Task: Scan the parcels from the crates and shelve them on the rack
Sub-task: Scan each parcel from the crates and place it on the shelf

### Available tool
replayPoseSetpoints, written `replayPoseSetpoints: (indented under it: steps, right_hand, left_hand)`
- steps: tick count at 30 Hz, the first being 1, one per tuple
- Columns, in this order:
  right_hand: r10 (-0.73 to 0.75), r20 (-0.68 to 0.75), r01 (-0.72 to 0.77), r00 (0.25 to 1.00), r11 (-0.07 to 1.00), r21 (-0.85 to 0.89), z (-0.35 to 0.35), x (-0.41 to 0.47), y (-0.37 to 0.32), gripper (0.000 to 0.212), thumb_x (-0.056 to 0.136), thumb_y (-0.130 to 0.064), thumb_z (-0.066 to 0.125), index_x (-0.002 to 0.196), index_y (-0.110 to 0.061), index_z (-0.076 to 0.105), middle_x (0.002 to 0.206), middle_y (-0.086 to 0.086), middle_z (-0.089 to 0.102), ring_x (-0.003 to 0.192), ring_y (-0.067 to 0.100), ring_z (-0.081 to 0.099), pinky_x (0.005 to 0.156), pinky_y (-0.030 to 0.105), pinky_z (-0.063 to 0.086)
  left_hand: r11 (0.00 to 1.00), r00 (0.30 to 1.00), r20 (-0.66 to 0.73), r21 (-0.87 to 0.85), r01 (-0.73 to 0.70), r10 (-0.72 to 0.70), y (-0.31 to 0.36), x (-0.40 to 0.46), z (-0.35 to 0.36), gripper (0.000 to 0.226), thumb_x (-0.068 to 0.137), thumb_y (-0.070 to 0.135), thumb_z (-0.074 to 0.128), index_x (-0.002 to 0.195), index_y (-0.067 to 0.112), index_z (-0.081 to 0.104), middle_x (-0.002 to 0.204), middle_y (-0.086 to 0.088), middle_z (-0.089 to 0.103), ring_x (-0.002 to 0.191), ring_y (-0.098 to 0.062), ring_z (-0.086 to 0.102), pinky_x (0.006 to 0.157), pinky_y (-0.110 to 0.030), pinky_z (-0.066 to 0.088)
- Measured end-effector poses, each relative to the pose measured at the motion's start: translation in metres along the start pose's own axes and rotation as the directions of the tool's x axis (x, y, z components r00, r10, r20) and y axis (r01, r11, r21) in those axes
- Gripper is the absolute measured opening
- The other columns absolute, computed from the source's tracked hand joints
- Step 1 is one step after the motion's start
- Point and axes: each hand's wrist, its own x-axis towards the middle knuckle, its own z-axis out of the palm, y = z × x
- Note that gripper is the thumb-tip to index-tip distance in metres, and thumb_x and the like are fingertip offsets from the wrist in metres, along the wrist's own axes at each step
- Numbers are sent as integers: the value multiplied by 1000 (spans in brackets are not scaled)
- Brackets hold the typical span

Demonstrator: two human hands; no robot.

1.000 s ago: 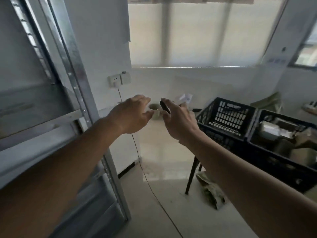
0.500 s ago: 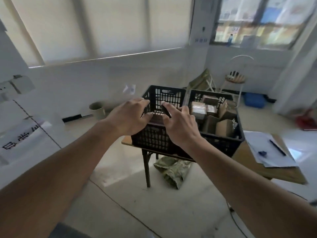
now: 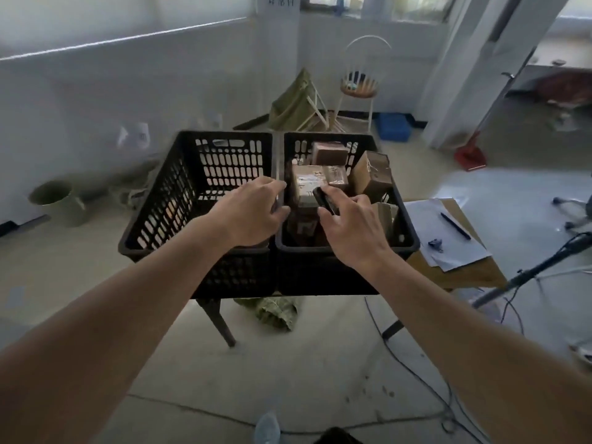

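Over the middle wall between the two black crates, both hands hover — the left hand loosely curled and holding nothing, the right hand with its grip closed around a dark scanner. The parcels lie in the right crate, just beyond and below the scanner. The right hand is directly over them, while the left hand — the free one — must cross to the right to take one; the left crate looks empty.

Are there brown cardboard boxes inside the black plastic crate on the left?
No, the left black plastic crate looks empty, while the brown cardboard parcels sit in the right black plastic crate.
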Motion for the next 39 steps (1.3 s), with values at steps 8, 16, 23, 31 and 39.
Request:
replayPoseSetpoints:
  steps: [8,16,23,31,39]
  right_hand:
    - [121,119,-128,985,990,52,14,79,44,52,110,-48,49,161,-43,39,144,19,51,126,37,57,112,46,44]
    - [53,265,-64,963,998,30,24,171,88,53,110,-51,49,161,-45,37,145,16,49,127,44,55,111,56,46]
    - [-10,391,-70,920,979,191,25,225,111,50,109,-49,51,158,-41,44,147,8,57,133,32,56,114,50,47]
    - [-2,488,-193,873,917,349,13,251,117,48,107,-48,56,154,-38,50,144,-6,59,122,19,63,107,43,53]
    - [105,601,-383,792,852,356,-9,259,117,48,106,-48,56,153,-39,49,134,0,62,118,28,65,103,46,58]
  left_hand:
    - [999,992,127,26,20,-23,-9,90,53,60,104,43,55,157,18,41,155,-3,48,140,-26,50,113,-46,45]
    - [965,947,187,23,262,-261,-7,171,103,58,106,35,52,159,15,37,154,-9,47,141,-29,47,115,-48,43]
    - [894,890,88,25,448,-448,3,208,128,53,103,27,56,151,11,42,138,-14,54,123,-37,57,96,-47,48]
    - [550,706,275,-469,691,-652,4,227,147,63,102,40,65,155,22,38,142,-2,62,124,-23,62,105,-39,49]
    - [364,706,350,-668,649,-615,11,233,145,90,103,27,66,165,45,3,144,-2,60,120,-23,66,109,-51,51]
